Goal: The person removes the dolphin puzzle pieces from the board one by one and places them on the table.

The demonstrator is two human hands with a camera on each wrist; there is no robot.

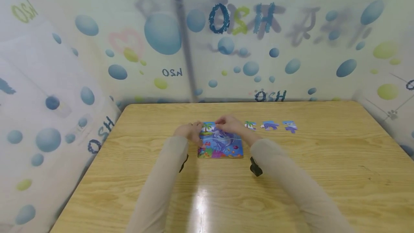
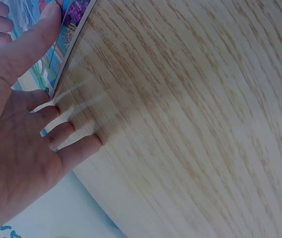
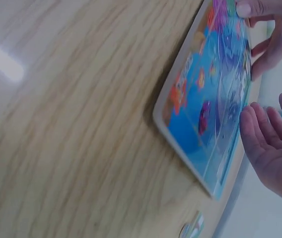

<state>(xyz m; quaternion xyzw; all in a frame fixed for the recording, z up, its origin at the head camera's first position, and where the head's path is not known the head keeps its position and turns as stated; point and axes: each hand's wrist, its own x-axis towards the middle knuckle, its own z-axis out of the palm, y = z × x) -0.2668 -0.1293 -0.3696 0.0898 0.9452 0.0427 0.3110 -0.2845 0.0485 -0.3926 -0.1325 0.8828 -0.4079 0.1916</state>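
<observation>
A jigsaw puzzle board (image 1: pixel 223 150) with a purple and blue undersea picture lies flat on the table. My left hand (image 1: pixel 191 132) is at its left side. In the left wrist view, the left thumb (image 2: pixel 29 49) rests on the picture while the other fingers (image 2: pixel 81 148) lie along the edge, partly on the table. My right hand (image 1: pixel 230 123) reaches over the board's upper edge, fingertips near the top middle. In the right wrist view its fingers are loosely bent, the thumb stands apart, and nothing shows between them. The fingertips' exact contact is hard to tell.
Right of the board, loose puzzle pieces lie in a row: a palm-tree piece (image 1: pixel 249 124), partly behind the right forearm, a purple piece (image 1: pixel 270 125) and a blue-purple piece (image 1: pixel 290 126). The wooden table (image 1: pixel 323 175) meets a patterned curtain (image 1: pixel 242 60) at its far edge.
</observation>
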